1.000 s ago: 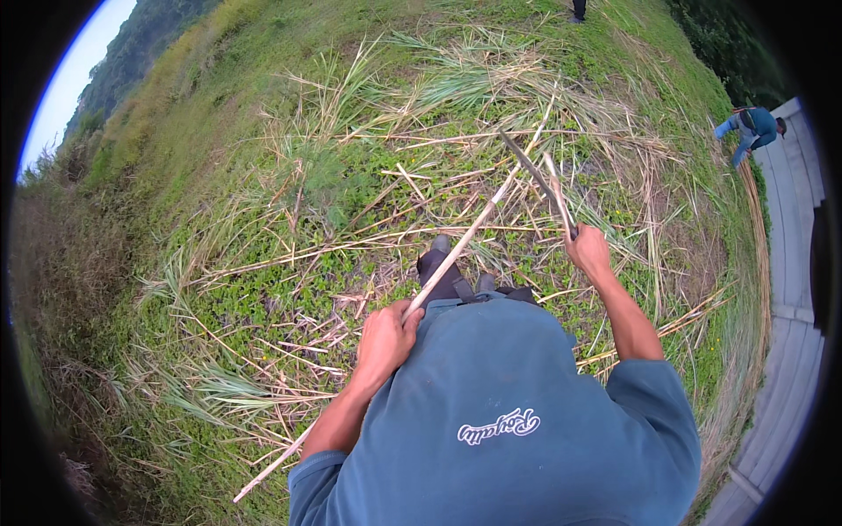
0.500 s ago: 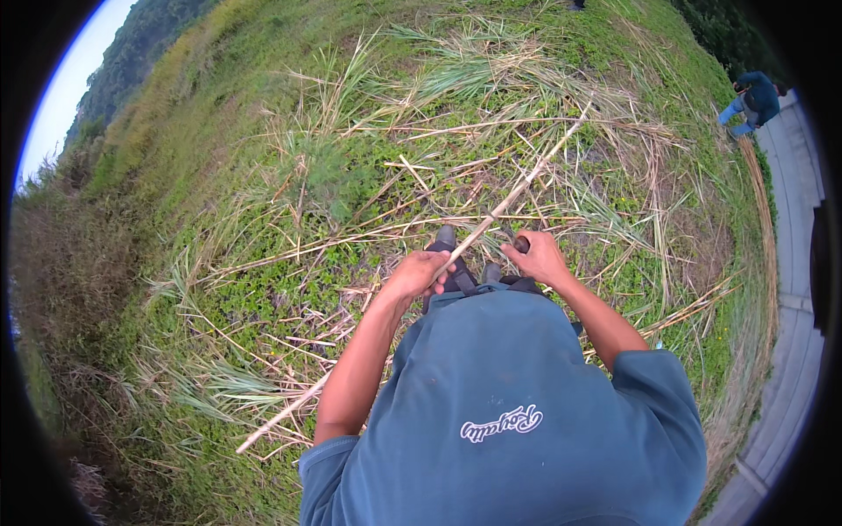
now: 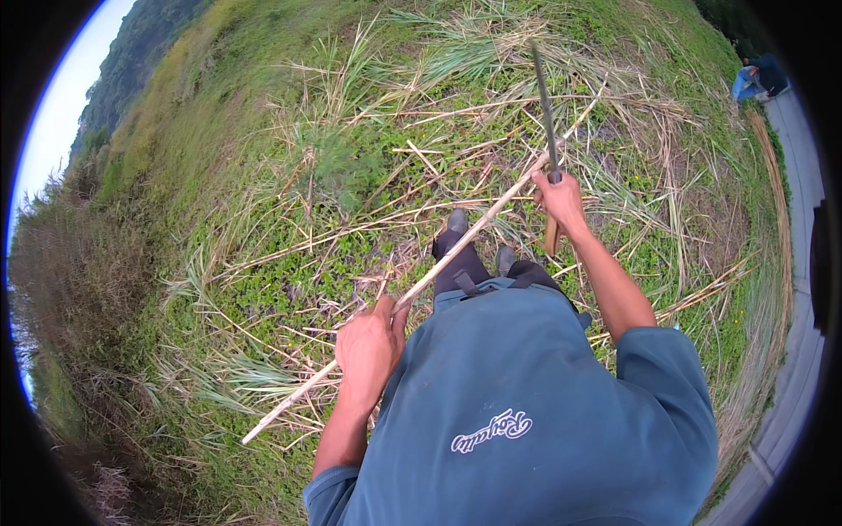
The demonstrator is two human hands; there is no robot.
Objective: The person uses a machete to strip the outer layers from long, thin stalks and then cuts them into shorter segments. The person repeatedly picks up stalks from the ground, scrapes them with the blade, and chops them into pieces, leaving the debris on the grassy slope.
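Note:
A long pale dry cane stalk (image 3: 478, 225) runs slantwise across my front, from lower left to upper right. My left hand (image 3: 367, 346) is closed round its lower part, and the stalk's cut end sticks out past my wrist. In my right hand (image 3: 561, 203) is a machete (image 3: 545, 110), gripped by its wooden handle, whose butt shows below the fist. The narrow dark blade points away from me and crosses the stalk near its far part. My right fingers are right beside the stalk; whether they touch it I cannot tell.
Cut stalks and leaves (image 3: 491, 61) lie strewn over low green plants. My shoes (image 3: 458, 221) stand beneath the stalk. A person (image 3: 761, 81) bends at the far right by a grey concrete strip (image 3: 794, 167), with a long bundle of stalks (image 3: 772, 202) along it. Brown brush (image 3: 74, 272) grows at left.
My left hand has moved down the stalk toward its near end. My right hand has gone forward, bringing the machete blade into view across the stalk. The person at right has shifted farther right.

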